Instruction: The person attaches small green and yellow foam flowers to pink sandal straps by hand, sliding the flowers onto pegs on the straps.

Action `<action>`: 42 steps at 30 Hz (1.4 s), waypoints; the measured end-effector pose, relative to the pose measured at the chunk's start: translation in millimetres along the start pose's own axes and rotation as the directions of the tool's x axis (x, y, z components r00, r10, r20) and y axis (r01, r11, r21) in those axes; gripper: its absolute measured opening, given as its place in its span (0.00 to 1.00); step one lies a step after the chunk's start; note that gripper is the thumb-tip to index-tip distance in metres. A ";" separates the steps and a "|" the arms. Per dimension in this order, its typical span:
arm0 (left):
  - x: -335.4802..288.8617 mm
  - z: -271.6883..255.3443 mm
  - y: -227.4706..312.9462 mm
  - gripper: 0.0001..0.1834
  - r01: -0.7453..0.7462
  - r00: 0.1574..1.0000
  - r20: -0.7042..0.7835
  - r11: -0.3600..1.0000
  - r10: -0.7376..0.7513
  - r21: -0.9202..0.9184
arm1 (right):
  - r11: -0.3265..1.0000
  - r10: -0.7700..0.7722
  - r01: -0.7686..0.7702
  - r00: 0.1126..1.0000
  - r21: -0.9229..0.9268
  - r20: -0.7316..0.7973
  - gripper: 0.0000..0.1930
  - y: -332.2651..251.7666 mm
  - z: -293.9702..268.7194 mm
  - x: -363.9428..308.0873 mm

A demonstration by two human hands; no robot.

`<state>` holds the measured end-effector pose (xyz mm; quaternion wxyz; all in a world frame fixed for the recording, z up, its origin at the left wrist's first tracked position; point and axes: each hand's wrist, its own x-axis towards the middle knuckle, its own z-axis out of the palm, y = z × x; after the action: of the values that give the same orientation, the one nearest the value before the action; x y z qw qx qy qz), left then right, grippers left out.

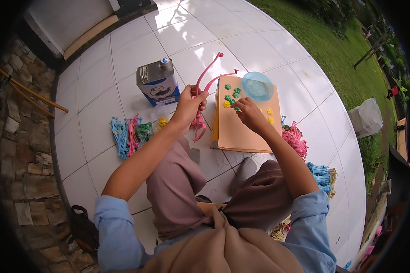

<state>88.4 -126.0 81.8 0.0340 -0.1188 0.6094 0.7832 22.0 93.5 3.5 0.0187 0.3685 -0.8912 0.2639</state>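
Note:
My left hand (189,108) is closed around a bundle of pink plastic strips (209,68). Two long ends with small knobs reach up and away from it, and looped ends hang below the fist. Over a tan board (241,132) in front of me, my right hand (250,113) has its fingers bent together, tips down among small green plastic flowers (236,92). Whatever lies between those fingertips is too small to make out. A yellow flower (226,104) sits just left of the fingertips, and another yellow flower (270,111) lies right of the hand.
A translucent blue bowl (258,86) stands at the board's far right corner. Left of the board is a metal can (157,82) with a blue label. Blue and pink strip bundles (123,134) lie nearer; more pink (295,142) and blue strips (320,176) lie right on the white tiles.

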 end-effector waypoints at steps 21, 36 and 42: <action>5.9 -17.3 -3.9 0.17 0.098 0.990 0.109 0.995 -0.094 -0.030 | 0.981 -0.129 0.125 0.991 -0.149 -0.019 0.30 -2.0 21.8 29.6; -9.1 4.8 4.7 0.22 -0.072 0.987 0.157 0.957 0.029 0.281 | 0.948 -0.168 0.220 0.960 0.230 -0.224 0.31 -106.1 -58.2 15.5; -10.7 2.6 6.5 0.20 0.021 0.983 0.175 0.989 -0.047 0.146 | 0.859 -0.504 0.446 0.824 -0.253 -0.260 0.27 -99.1 -68.5 16.5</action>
<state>97.1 -124.2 91.0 0.1102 -0.0558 0.6567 0.7439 65.0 57.6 111.5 0.2602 0.5287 -0.7761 0.2246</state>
